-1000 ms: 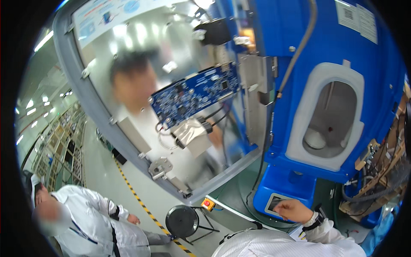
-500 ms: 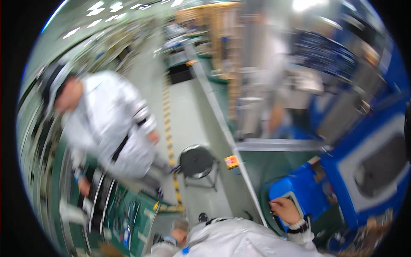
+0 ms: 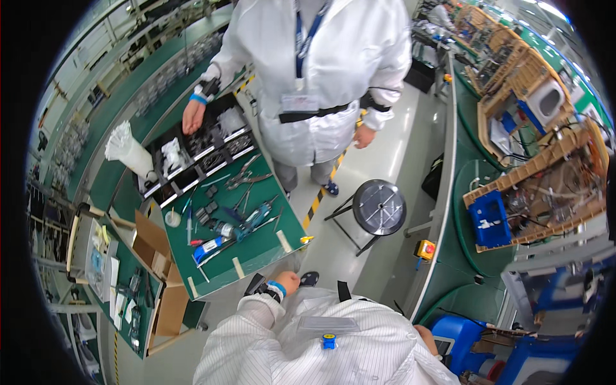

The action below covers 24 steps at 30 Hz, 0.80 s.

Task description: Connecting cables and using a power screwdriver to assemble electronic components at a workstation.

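While bent, left hand [image 3: 288, 281] nears green table [image 3: 256, 253].

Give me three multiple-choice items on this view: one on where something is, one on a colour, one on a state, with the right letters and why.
1. Where is the round stool?
A. On the floor in the aisle, right of the green-topped table
B. On top of the table
C. Behind the cardboard box

2. What colour is the band at the wearer's left hand?
A. Red
B. Blue
C. Yellow

3. What is the left hand doing?
A. Gripping the pliers
B. Lifting the stool
C. Holding none of the tools, hanging near the table's front corner

Answers:
1 A, the stool stands on the pale floor between the table and the curved bench.
2 B, a blue band shows at the wrist.
3 C, the hand sits below the table edge, apart from the tools; whether it grips anything small cannot be told.
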{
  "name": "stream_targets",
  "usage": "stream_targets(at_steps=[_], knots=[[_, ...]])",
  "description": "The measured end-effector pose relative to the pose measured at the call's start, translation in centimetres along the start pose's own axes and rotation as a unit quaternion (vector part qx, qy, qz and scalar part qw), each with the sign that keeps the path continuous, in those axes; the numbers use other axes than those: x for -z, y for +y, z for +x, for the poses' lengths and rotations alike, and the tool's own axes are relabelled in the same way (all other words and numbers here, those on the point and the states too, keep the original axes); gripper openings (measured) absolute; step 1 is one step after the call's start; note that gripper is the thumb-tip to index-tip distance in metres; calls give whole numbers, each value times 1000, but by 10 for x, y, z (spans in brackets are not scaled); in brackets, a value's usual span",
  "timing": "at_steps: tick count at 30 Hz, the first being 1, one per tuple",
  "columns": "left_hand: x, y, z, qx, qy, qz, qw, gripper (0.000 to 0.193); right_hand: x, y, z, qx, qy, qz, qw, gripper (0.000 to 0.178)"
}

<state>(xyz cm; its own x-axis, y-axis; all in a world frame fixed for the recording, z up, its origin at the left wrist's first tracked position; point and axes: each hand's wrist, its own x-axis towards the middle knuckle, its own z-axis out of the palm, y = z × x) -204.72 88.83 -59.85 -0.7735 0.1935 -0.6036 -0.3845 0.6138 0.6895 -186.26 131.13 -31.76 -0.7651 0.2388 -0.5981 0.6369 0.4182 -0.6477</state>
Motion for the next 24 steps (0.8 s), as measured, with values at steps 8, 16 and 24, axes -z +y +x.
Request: stream_targets(at_steps=[8,16,24], knots=[[36,-47,-20,16,31,-48,998,23,-14,123,105,-44,-101,-19,994,26],[62,-56,-55,150,59,-218,963,21,5,113,141,-51,-70,-116,989,27],[56,-65,-92,190,85,-167,964,19,-8,12,176,-142,-83,10,986,19]])
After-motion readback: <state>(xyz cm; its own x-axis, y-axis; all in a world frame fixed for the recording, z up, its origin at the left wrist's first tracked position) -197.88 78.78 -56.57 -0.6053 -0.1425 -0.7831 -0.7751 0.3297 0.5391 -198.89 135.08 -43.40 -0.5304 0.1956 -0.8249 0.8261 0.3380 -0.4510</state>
